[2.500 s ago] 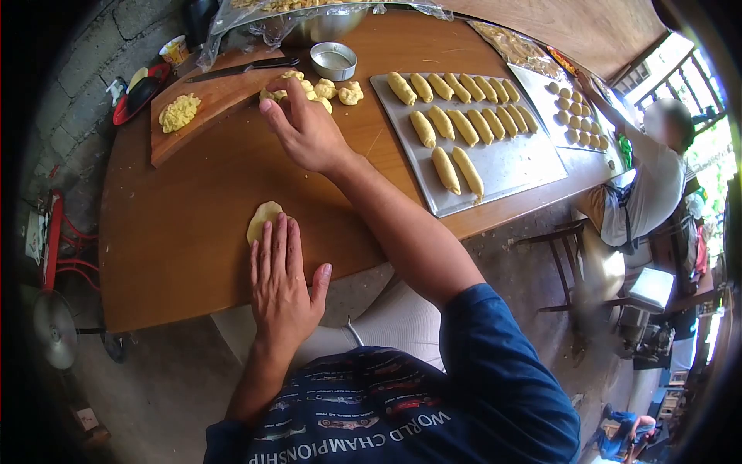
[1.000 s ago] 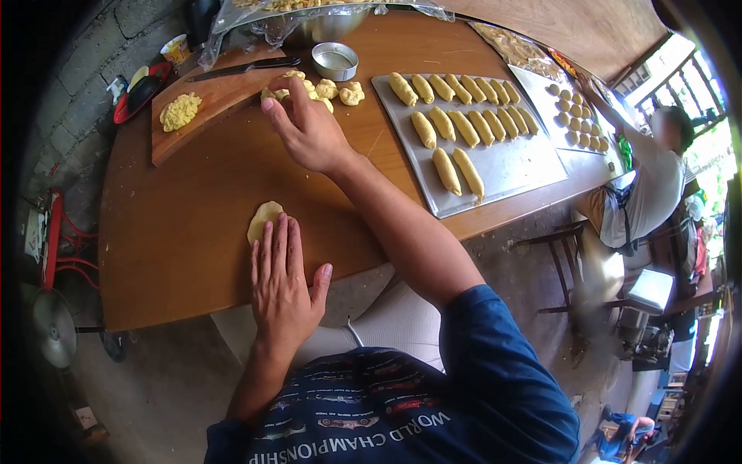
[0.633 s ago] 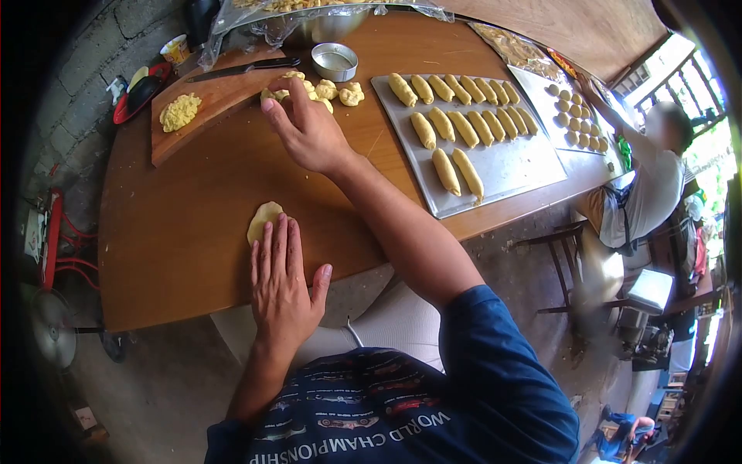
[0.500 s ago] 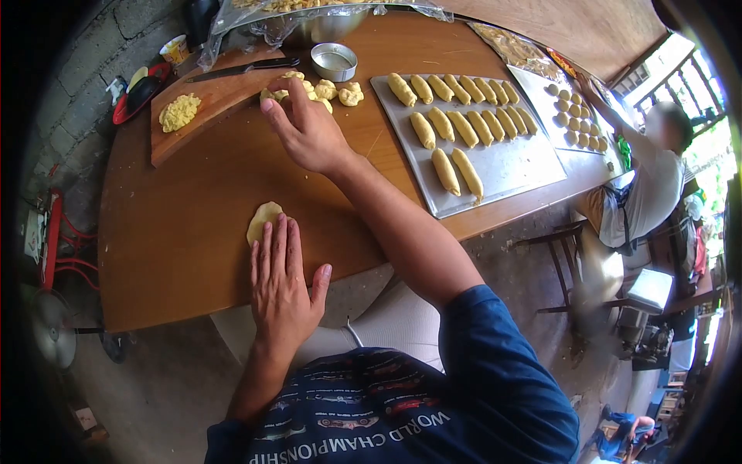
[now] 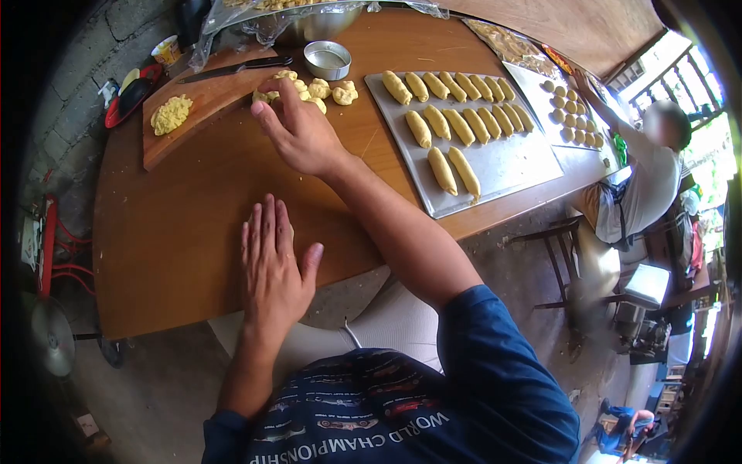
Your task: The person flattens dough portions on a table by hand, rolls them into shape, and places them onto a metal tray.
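Two hands are over the wooden table (image 5: 193,232). Nearer, the left hand (image 5: 274,267) is palm down, fingers straight and together, thumb spread; whatever it may cover is hidden. Farther on, the right hand (image 5: 308,141) is half curled, its hold unclear. To its right, dough rolls (image 5: 464,172) lie on a metal tray (image 5: 514,168), long axes running away from the person, far ends leaning left. Just past it sit rounded dough lumps (image 5: 344,93), near a cutting board (image 5: 205,110).

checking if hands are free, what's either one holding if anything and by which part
Nothing is visibly held. The left hand lies flat, hiding whatever is beneath. The right hand is raised and curled; its palm side is hidden.
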Demonstrator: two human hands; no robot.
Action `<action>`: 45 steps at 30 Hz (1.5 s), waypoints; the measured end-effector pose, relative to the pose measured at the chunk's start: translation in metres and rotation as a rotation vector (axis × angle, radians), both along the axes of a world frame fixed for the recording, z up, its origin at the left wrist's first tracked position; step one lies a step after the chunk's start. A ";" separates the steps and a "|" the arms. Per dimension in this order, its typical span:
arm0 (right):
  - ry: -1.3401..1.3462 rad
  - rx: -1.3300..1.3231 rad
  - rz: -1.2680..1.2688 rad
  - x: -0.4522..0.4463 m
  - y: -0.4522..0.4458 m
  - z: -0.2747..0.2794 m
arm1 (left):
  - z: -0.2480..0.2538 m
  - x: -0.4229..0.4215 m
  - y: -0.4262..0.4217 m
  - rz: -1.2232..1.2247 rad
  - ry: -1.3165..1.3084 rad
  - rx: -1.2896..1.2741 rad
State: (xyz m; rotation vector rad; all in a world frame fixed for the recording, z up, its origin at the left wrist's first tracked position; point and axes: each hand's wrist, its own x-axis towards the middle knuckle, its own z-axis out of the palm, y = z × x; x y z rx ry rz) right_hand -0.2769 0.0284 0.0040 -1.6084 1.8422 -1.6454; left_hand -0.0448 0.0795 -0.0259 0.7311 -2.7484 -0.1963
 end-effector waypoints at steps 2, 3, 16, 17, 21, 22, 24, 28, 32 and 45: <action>0.058 -0.038 -0.011 0.000 0.000 -0.001 | -0.001 0.000 -0.001 -0.007 0.005 0.002; 0.054 -0.032 -0.017 0.000 0.002 -0.001 | -0.002 0.001 0.000 -0.011 0.005 0.005; 0.063 -0.068 0.026 0.001 -0.002 -0.006 | -0.003 -0.006 -0.003 0.064 -0.021 -0.013; 0.071 -0.089 0.033 0.003 -0.001 -0.005 | -0.002 -0.005 -0.003 0.064 -0.029 -0.013; 0.050 -0.081 0.039 0.002 -0.001 -0.005 | 0.001 -0.007 -0.002 0.085 -0.075 -0.012; 0.054 -0.083 0.029 0.001 -0.002 -0.005 | 0.001 -0.007 -0.002 0.075 -0.072 -0.014; 0.046 -0.044 0.024 -0.001 -0.001 -0.004 | 0.000 -0.008 -0.001 0.101 -0.088 -0.020; 0.022 0.049 -0.030 -0.004 0.007 0.007 | 0.000 -0.005 -0.001 0.074 -0.097 -0.070; 0.012 -0.017 -0.021 -0.006 0.004 0.002 | -0.006 -0.002 0.004 0.042 -0.076 -0.031; 0.015 0.002 0.003 -0.007 0.004 0.001 | -0.004 -0.004 0.005 0.059 -0.051 -0.039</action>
